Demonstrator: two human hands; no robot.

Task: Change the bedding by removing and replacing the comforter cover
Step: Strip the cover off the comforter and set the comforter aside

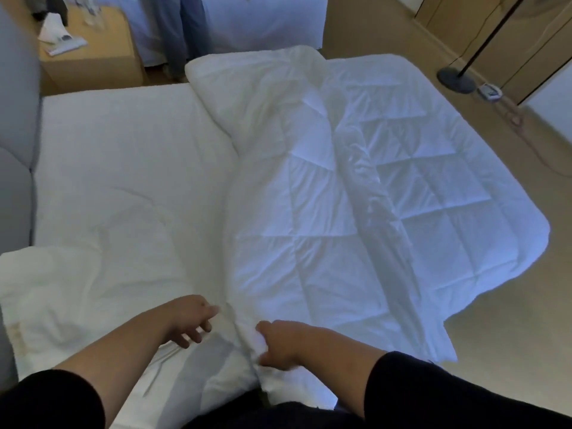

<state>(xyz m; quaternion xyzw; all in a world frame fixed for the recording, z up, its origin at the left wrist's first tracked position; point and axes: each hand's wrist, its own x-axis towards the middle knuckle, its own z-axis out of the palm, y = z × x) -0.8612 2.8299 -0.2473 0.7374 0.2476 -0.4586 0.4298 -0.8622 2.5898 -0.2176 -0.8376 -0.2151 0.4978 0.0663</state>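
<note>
The right hand (280,342) pinches a fold of the white comforter (356,181) with curled fingers (263,331). Just beside them, the left hand (188,320) hovers with fingers (201,328) loosely spread (holding nothing). Beyond both hands the quilted comforter lies across the bed (123,156), one edge hanging past it.

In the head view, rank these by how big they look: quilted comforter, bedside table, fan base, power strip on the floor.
Largest to smallest as seen:
1. Comforter, by far.
2. Bedside table, partly cut off by the frame.
3. Fan base.
4. Power strip.
The last three are far from the camera, so true sizes are unsure.
</note>
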